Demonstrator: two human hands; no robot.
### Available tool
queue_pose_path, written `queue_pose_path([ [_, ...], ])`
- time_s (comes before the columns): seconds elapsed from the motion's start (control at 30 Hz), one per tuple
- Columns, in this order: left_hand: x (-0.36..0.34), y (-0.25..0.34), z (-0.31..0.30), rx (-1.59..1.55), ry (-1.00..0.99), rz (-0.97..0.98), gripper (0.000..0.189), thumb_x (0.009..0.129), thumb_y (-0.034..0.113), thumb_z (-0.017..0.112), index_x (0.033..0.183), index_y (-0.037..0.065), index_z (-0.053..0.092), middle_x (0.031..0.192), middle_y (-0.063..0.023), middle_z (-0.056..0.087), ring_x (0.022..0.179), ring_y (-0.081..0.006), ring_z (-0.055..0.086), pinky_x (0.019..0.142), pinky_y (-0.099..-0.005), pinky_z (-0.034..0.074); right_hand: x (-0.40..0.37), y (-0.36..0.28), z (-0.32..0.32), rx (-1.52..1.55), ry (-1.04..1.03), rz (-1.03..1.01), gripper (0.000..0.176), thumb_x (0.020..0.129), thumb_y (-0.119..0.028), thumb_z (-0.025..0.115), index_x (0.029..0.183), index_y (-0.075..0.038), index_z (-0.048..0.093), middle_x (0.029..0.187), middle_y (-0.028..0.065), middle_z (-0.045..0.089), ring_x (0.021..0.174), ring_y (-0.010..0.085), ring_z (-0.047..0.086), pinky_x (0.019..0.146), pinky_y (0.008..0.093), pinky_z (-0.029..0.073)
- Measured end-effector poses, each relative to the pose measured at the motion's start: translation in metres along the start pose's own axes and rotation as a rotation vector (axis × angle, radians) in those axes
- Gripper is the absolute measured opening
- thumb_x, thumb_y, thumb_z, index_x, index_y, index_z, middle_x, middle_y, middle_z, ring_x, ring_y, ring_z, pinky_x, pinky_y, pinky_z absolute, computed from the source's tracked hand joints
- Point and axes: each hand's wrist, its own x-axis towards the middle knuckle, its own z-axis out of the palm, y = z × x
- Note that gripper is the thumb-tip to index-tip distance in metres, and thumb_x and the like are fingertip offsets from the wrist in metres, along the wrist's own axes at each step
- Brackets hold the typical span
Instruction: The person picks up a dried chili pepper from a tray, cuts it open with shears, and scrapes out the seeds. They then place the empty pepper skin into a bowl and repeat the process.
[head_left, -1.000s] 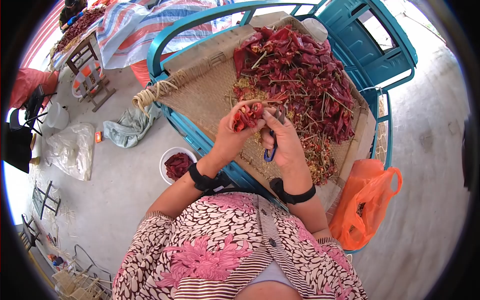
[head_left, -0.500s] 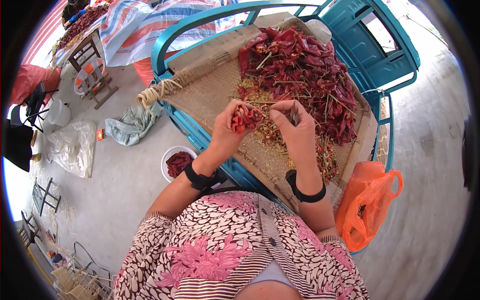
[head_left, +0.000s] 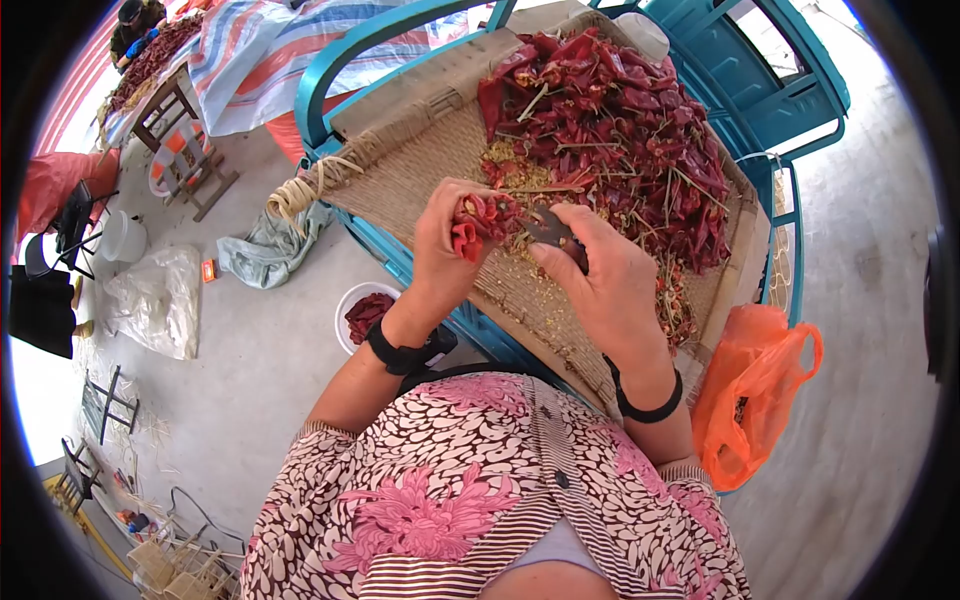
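Note:
My left hand (head_left: 445, 240) is closed around a small bunch of dried red chili peppers (head_left: 484, 221), cut or open ends facing right. Close beside it, my right hand (head_left: 608, 275) grips a dark flat metal tool (head_left: 552, 232) with a forked tip, which points at the chilies. Part of the tool is hidden in the palm. Both hands are above a woven mat (head_left: 410, 190), where a large heap of dried red chilies (head_left: 620, 140) lies with pale seeds and stem bits (head_left: 520, 170) scattered along its near side.
The mat lies on a blue cart bed (head_left: 385, 250). An orange plastic bag (head_left: 750, 400) hangs at the right. A white bowl of chilies (head_left: 345, 300) stands on the floor at left, near plastic sheets (head_left: 160, 300) and a wooden chair (head_left: 180, 140). Another person (head_left: 135, 35) works far left.
My right hand has turned and come down slightly, bringing the dark tool into view beside the chilies. My left hand still holds its bunch, a little lower. The camera view has shifted slightly.

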Motion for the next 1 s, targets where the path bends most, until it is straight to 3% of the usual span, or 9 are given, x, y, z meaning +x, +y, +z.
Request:
queue_pose_path([
  [0.13,0.002,-0.002,-0.003,0.103,0.027,0.082,0.04,0.067,-0.012,0.073,0.101,0.003,0.058,0.096,-0.0072,0.059,0.084,-0.0178,0.059,0.076,-0.0282,0.048,0.005,0.004,0.002,-0.127,0.005,-0.104,0.028,0.086,-0.026,0.064,0.107,-0.009,0.061,0.09,0.0075,0.066,0.076,0.0283,0.065,0.064,0.0381,0.051],
  [0.47,0.004,0.003,-0.006,0.288,0.076,0.184,0.042,0.06,-0.011,0.073,0.096,0.005,0.06,0.089,-0.0092,0.061,0.08,-0.0234,0.06,0.07,-0.03,0.048,0.015,-0.005,-0.001,-0.162,-0.153,0.01,0.023,0.087,-0.027,0.061,0.101,-0.009,0.061,0.091,0.0105,0.066,0.079,0.0316,0.065,0.065,0.0431,0.05],
  [0.73,0.0,0.003,0.0,0.279,0.066,0.227,0.036,0.063,-0.009,0.071,0.094,0.004,0.059,0.083,-0.0099,0.061,0.073,-0.0245,0.061,0.065,-0.0304,0.048,0.016,-0.007,0.002,-0.149,-0.218,0.091,0.022,0.088,-0.027,0.059,0.097,-0.007,0.06,0.09,0.014,0.066,0.079,0.035,0.064,0.066,0.0449,0.049],
  [0.83,-0.001,0.004,0.0,0.271,0.04,0.224,0.033,0.065,-0.01,0.07,0.093,0.003,0.058,0.084,-0.0095,0.06,0.075,-0.0234,0.06,0.067,-0.0301,0.048,0.014,0.002,0.008,-0.107,-0.199,0.088,0.022,0.088,-0.027,0.061,0.098,-0.007,0.06,0.082,0.0153,0.064,0.071,0.0318,0.063,0.063,0.0421,0.048],
  [1.0,-0.009,0.0,0.003,-0.011,0.02,0.088,0.031,0.068,-0.012,0.067,0.094,0.003,0.057,0.087,-0.0084,0.059,0.079,-0.0198,0.059,0.071,-0.0284,0.047,0.01,0.022,0.018,0.665,-0.351,0.315,0.023,0.093,-0.027,0.059,0.097,-0.004,0.061,0.068,0.0029,0.057,0.058,0.013,0.051,0.055,0.0278,0.041],
])
